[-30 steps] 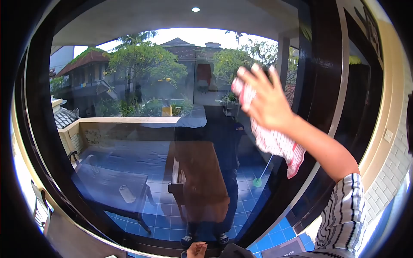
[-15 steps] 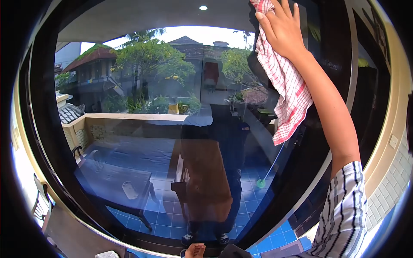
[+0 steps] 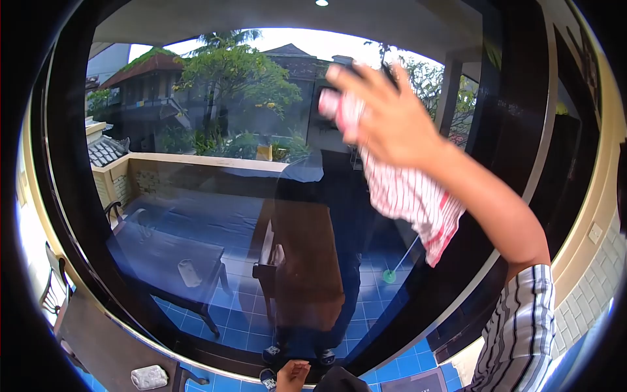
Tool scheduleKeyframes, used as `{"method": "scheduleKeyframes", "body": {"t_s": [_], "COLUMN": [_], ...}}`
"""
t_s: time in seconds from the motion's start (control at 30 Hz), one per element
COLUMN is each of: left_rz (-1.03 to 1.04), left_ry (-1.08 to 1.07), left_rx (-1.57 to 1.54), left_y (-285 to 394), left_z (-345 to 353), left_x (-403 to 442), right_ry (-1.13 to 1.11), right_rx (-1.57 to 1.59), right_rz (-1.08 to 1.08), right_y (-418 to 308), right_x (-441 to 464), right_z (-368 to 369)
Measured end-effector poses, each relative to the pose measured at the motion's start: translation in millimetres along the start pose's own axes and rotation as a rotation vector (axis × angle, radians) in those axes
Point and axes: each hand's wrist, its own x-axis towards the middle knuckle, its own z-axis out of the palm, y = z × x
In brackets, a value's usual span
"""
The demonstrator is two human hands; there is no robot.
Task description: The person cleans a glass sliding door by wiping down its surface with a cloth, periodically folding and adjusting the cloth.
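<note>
Your left hand (image 3: 292, 376) curls low down; I can't tell if it's empty. Your right hand (image 3: 395, 130), fingers spread, grips the striped cloth (image 3: 406, 195) in front of the window (image 3: 222, 209). The cloth's long way slants from bunched top left to loose bottom right.

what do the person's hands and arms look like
The right hand is ungloved, its forearm bare up to a whitish-grey sleeve with dark stripes, ending near the elbow. The left hand is also ungloved; no left sleeve shows.
</note>
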Motion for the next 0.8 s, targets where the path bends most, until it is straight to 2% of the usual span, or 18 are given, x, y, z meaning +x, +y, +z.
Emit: {"method": "scheduleKeyframes", "body": {"t_s": [0.03, 0.07, 0.17, 0.27, 0.4, 0.43, 0.47, 0.5, 0.53, 0.57, 0.67, 0.7, 0.8], "left_rz": [0.003, 0.000, -0.014, -0.046, -0.060, -0.050, -0.056, -0.064, -0.071, -0.076, -0.080, -0.071, -0.043], "left_ry": [0.011, 0.025, 0.069, 0.122, 0.140, 0.133, 0.116, 0.098, 0.081, 0.069, 0.056, 0.062, 0.109], "left_rx": [-0.003, -0.005, 0.010, 0.032, 0.004, -0.001, -0.018, -0.032, -0.046, -0.041, -0.023, -0.011, -0.029], "left_y": [2, 1, -1, 10, -7, -10, -11, -8, -5, -3, 3, 3, 0], "left_z": [1, 0, -3, -1, -1, 0, 1, 2, 2, 1, 2, 0, -7], "left_x": [0, 1, 2, -2, -13, -14, -15, -17, -18, -19, -20, -19, -16], "right_ry": [0.025, 0.156, 0.197, 0.268, 0.222, 0.135, 0.240, 0.233, 0.042, 0.073, -0.126, -0.174, -0.254], "right_rx": [-0.114, -0.161, -0.321, -0.282, -0.241, -0.293, -0.209, -0.190, -0.256, -0.024, 0.070, 0.128, 0.182], "right_rz": [0.032, 0.028, 0.185, 0.247, 0.228, 0.191, 0.110, 0.082, 0.041, 0.053, -0.209, -0.272, -0.247], "right_y": [18, 45, 100, 120, 77, 65, 63, 38, 10, -19, -64, -68, -44], "right_x": [14, 24, 62, 74, 68, 59, 47, 40, 31, 19, -30, -32, -16], "right_z": [-8, -4, -31, -28, -27, -23, 0, 1, -1, 7, 16, 12, 2]}}
